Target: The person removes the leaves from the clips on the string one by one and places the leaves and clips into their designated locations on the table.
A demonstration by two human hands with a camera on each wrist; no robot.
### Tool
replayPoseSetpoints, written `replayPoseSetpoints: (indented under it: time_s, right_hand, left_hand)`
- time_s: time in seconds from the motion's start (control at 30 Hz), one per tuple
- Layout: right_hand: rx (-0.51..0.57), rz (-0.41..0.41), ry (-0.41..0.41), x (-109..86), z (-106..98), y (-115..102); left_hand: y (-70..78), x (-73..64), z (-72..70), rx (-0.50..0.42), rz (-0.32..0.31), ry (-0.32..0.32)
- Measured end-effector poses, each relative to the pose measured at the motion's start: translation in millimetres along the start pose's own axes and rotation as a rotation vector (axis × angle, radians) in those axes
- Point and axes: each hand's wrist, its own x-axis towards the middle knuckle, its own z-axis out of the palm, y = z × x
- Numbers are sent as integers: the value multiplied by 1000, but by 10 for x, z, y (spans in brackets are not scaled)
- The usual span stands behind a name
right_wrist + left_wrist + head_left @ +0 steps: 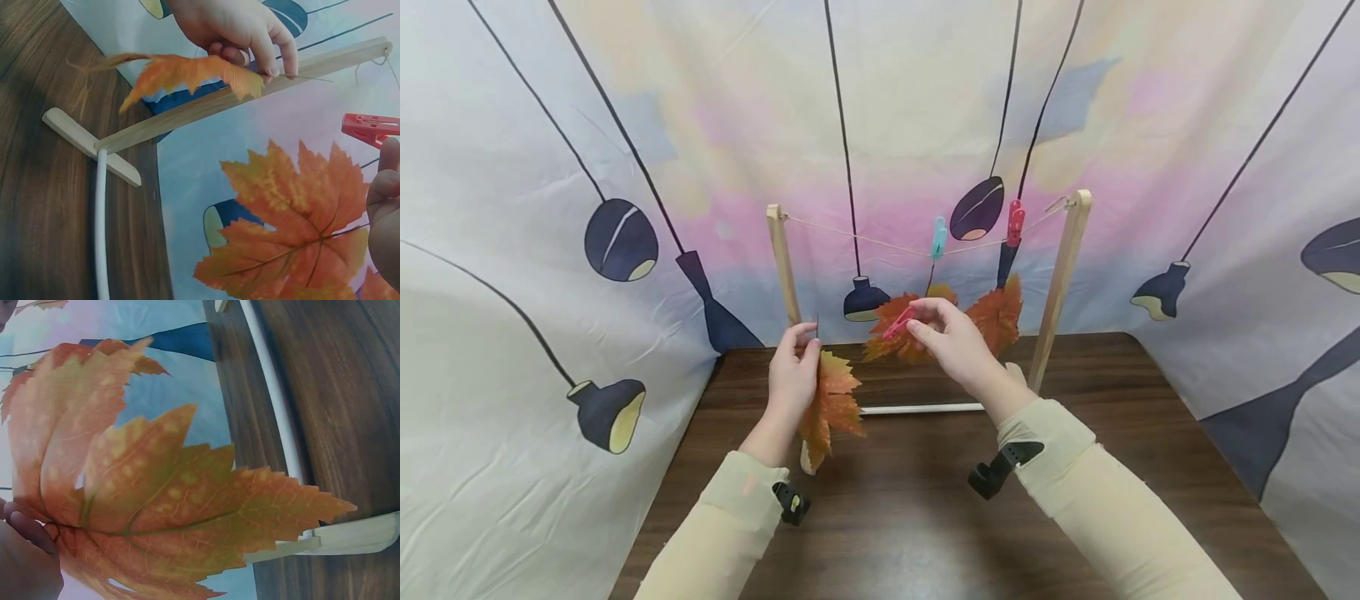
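Observation:
My left hand (792, 375) pinches an orange maple leaf (837, 398) near the base of its stem, in front of the left post of a wooden frame. The thin stem pokes up past the fingertips; the leaf's blade (187, 506) fills much of the left wrist view. Between thumb and fingers, my right hand (957, 343) holds a red clothespin (362, 127), lower than the string (865, 239). Behind that hand, one maple leaf (887, 323) hangs from a teal clothespin (938, 238), partly covered by the hand. Another leaf (1003, 317) hangs beneath a second red clothespin (1016, 223).
The string runs between the left post (782, 267) and right post (1060, 287). A white rod (921, 409) joins the feet low down. The frame stands on a dark wooden table (895, 517), with a lamp-patterned cloth (760, 108) behind and at both sides.

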Motion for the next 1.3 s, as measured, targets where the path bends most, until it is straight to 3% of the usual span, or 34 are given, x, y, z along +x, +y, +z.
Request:
replayPoseSetpoints:
  time_s: [0.2, 0.5, 0.97, 1.3]
  right_hand:
    - [10, 29, 11, -68, -16, 117]
    - [11, 81, 0, -153, -60, 270]
    - [10, 127, 17, -215, -92, 433]
    - [20, 165, -22, -256, -109, 571]
  left_hand:
    - [-91, -60, -31, 22, -22, -15]
    - [-241, -160, -142, 44, -10, 16]
    - [-360, -244, -205, 50, -36, 12]
    - [-449, -275, -212, 76, -44, 4]
